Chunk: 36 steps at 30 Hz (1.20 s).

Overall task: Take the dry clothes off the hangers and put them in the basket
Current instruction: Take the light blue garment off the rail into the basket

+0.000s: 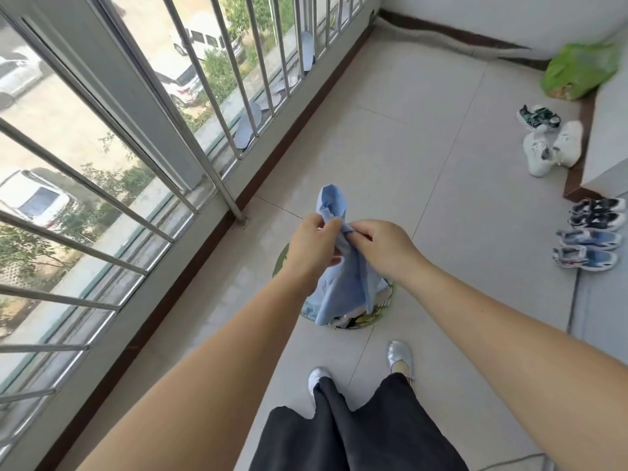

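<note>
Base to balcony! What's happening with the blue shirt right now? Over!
Left hand and right hand both pinching the blue shirt. Shirt hanging right over the basket, hem among the clothes inside. Nothing in the way. Over.

Soft matt blue cloth garment point(343, 277); shiny metal railing point(190, 96); smooth pale floor tiles point(441, 164).

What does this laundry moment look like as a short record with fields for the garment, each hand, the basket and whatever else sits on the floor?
garment: light blue cloth garment, hanging bunched above the basket
left hand: left hand pinches the garment's upper edge
right hand: right hand pinches the same fabric beside it
basket: round green-rimmed basket on the tiled floor, mostly hidden by the garment; other clothes show inside
hanger: none visible
floor items: white sneakers, several pairs of children's shoes, green plastic bag
</note>
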Tool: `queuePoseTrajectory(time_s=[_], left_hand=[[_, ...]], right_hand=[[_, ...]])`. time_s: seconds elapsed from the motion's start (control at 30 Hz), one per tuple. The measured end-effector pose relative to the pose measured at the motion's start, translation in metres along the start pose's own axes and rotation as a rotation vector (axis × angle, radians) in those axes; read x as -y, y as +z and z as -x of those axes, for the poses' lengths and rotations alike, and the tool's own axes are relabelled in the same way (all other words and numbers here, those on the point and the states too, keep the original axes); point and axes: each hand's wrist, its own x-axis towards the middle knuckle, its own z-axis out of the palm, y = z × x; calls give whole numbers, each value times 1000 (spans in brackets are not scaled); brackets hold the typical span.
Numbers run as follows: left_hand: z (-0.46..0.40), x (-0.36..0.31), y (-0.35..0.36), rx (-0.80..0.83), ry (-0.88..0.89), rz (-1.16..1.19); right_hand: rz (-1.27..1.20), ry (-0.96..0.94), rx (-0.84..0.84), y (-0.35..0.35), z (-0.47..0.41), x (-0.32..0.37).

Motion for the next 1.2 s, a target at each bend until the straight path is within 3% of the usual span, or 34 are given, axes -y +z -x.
queuePoseTrajectory(time_s=[0.1, 0.4, 0.63, 0.73, 0.83, 0.9, 0.93, 1.03, 1.13, 1.2], left_hand=[[4, -6, 1, 35, -9, 10], [4, -9, 6, -35, 68, -19], [4, -12, 2, 110, 97, -127], [1, -13, -7, -81, 301, -314], [-10, -16, -19, -252, 532, -789], [-18, -24, -26, -172, 562, -1163], [-22, -30, -29, -90, 595, -1229], [-26, -46, -33, 146, 578, -1064], [-24, -54, -29, 200, 569, -1046], [-22, -59, -27, 215, 602, -1085]], right_hand=[[-33, -13, 13, -4, -1, 0], [-98, -44, -226, -4, -12, 9], [-235, -78, -11, -18, -11, 9], [-170, -93, 15, -29, -15, 9], [-108, -128, 99, -40, -16, 14], [-106, -146, 146, -46, -15, 17], [-103, -152, 149, -49, -14, 17], [-103, -162, 124, -57, -11, 17], [-75, -161, 121, -63, -10, 11], [156, -134, 148, -65, -14, 2]])
